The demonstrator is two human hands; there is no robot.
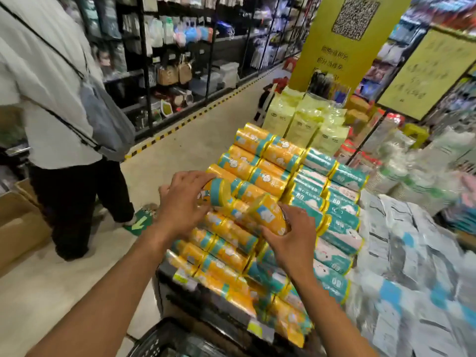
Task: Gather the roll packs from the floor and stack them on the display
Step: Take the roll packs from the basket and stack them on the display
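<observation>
Fingers (198,177) of left hand (183,202) clasp one roll pack (221,193); right hand (293,240) grips second roll pack (270,215) above display (185,302).

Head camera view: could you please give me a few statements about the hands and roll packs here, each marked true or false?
1. The right hand holds an orange roll pack. True.
2. The left hand hangs idle. False: it grips a second orange roll pack.
3. Teal roll packs lie right of the orange rows. True.
4. Nobody else is in the aisle. False: a person in a white shirt stands at left.
</observation>
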